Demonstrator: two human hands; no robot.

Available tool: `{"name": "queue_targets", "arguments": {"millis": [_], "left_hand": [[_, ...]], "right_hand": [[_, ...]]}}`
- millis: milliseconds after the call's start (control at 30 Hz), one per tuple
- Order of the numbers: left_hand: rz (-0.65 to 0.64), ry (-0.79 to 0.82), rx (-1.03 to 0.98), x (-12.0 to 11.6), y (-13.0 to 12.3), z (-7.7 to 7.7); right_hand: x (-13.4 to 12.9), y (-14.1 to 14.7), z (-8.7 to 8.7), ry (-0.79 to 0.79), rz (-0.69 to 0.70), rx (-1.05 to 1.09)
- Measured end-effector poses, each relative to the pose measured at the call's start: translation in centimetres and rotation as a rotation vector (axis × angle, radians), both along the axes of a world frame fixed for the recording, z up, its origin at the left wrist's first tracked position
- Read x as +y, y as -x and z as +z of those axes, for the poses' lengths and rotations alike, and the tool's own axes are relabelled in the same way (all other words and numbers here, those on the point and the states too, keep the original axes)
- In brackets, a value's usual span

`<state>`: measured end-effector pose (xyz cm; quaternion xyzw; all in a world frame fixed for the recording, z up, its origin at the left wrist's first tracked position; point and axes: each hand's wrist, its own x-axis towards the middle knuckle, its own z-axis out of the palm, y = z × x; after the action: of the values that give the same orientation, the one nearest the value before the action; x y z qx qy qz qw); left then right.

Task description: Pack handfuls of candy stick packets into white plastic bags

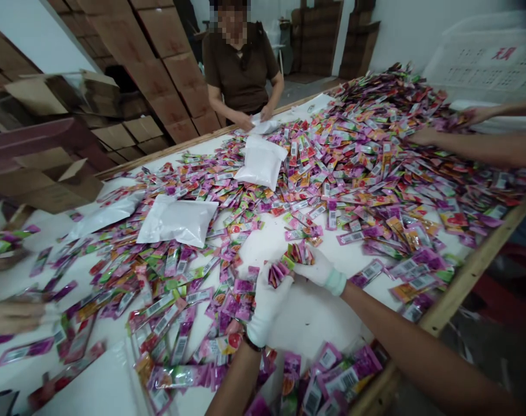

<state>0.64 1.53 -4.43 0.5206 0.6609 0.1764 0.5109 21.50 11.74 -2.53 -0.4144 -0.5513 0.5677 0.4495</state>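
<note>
My left hand point(268, 303), in a white glove, is closed round a bunch of sachets point(278, 273) in purple wrappers. Close beside it, my right hand point(317, 268), gloved in white with a pale green cuff, grips more sachets point(298, 254), purple, red and green. The two bunches are held upright near each other over a bare white patch of the table point(308, 320). Loose sachets point(326, 378) with barcodes lie in front of my forearms, and others point(241, 294) lie just left of my left hand. My palms hide the lower ends of the held sachets.
White sealed bags point(178, 221) lie on the spread sachets, one point(261, 162) farther back. A large heap point(388, 115) rises at the back right. A co-worker point(241, 69) stands opposite; other people's hands reach in from both sides. A wooden rim point(466, 283) edges the table.
</note>
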Motion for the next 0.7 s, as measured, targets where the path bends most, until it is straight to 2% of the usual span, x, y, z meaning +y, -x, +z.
{"name": "queue_targets", "arguments": {"millis": [367, 700], "left_hand": [[-0.025, 0.037, 0.025, -0.2, -0.3, 0.7], [0.044, -0.096, -0.018, 0.0, -0.9, 2.3]], "right_hand": [[-0.1, 0.1, 0.5, -0.037, 0.0, -0.066], [0.0, -0.5, 0.3, -0.024, 0.059, -0.024]]}}
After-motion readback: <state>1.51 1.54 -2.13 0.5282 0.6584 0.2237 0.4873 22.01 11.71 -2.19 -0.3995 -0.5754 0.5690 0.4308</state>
